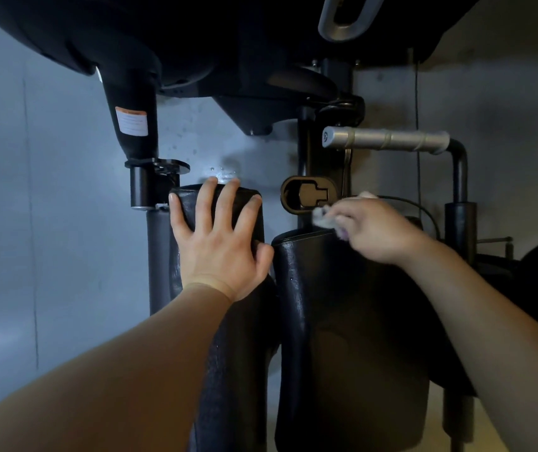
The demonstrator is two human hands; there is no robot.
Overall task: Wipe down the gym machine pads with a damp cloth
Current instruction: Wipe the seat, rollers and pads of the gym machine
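Note:
Two long black vinyl pads stand side by side on the gym machine. My left hand (217, 241) rests flat with spread fingers on the far end of the left pad (228, 370). My right hand (377, 231) grips a small crumpled cloth (323, 218), light grey with a purple edge, at the far end of the right pad (336, 321). The cloth and that hand look blurred. The right pad's surface shines, with small droplets along its left edge.
A silver handle (386, 140) on a black bent tube juts out above the right hand. A black oval adjuster slot (308, 194) sits just beyond the cloth. The left frame post (135, 132) carries a warning label. Grey floor (49, 239) lies to the left.

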